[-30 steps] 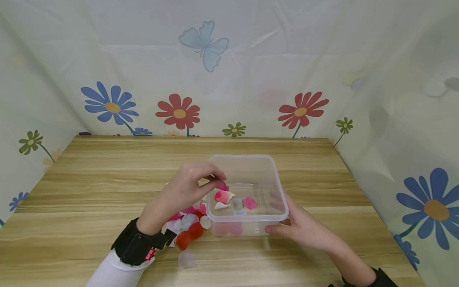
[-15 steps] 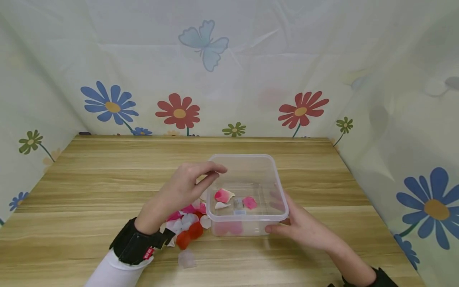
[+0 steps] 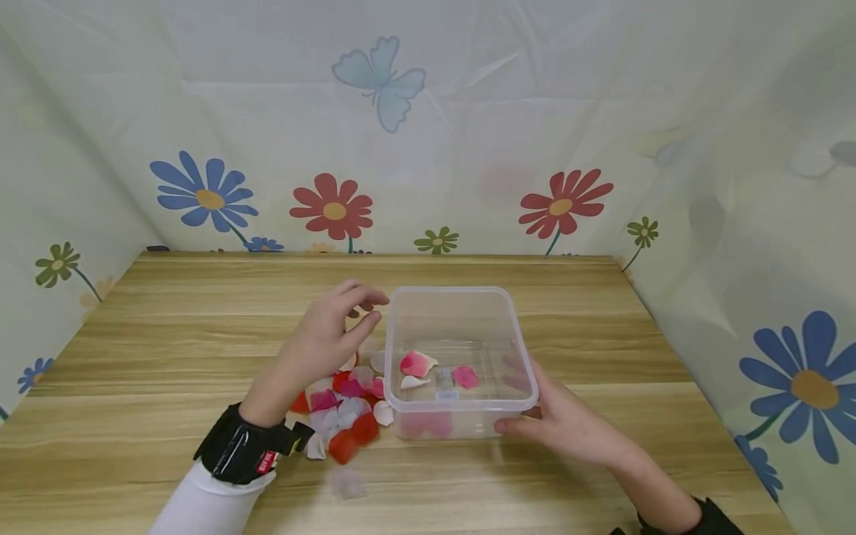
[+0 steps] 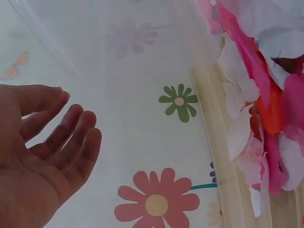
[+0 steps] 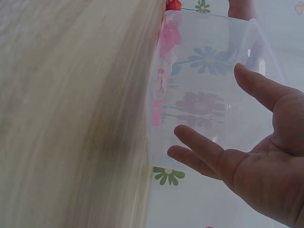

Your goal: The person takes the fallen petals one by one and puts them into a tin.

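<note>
Two hands are out. The left hand (image 3: 332,336) floats loose and empty above a pile of red, pink and white petals (image 3: 344,412). The right hand (image 3: 568,423) rests straight fingers on the clear square plastic box (image 3: 460,305) on the wooden bench (image 3: 200,312).

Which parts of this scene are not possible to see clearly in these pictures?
- Head view: part of the heap of red, pink and white fabric petals lies under the left hand.
- Head view: the small pale item in the clear plastic box is too small to identify.
- Right wrist view: the right hand shows fingers near the box wall; contact unclear.
</note>
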Motion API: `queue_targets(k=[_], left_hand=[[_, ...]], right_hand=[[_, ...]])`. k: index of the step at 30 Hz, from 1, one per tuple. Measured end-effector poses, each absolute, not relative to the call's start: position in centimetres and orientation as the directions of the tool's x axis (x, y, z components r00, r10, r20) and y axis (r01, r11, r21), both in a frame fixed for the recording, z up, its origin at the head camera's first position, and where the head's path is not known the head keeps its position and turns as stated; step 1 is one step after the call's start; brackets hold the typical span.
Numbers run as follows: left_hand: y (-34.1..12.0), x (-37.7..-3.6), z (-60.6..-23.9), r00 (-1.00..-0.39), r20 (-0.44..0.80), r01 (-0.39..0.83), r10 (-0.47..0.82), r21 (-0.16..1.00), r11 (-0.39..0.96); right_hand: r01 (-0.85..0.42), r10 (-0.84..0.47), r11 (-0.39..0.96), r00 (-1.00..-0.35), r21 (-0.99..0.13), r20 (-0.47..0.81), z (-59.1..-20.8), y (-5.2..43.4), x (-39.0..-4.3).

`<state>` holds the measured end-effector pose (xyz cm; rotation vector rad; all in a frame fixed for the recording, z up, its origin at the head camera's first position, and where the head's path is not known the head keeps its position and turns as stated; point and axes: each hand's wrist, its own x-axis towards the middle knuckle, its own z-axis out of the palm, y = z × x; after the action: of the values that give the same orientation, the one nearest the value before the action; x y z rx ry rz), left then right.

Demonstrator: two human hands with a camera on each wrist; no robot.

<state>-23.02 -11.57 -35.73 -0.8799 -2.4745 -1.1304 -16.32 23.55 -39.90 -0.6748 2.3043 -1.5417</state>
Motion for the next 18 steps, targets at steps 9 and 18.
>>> queue_targets(k=[9,18], left_hand=[[-12.7,-23.3,-36.7,-0.875,0.309,0.484,0.372,0.592,0.645],[-13.8,-23.7,-37.7,-0.912,0.027,0.355,0.409,0.548,0.757]], right_hand=[[-0.221,-0.533,0.31,-0.846,-0.925,0.023,-39.9,23.5,-16.3],[-0.224,-0.541,0.298,-0.841,-0.928,0.029,-39.9,23.5,-16.3]])
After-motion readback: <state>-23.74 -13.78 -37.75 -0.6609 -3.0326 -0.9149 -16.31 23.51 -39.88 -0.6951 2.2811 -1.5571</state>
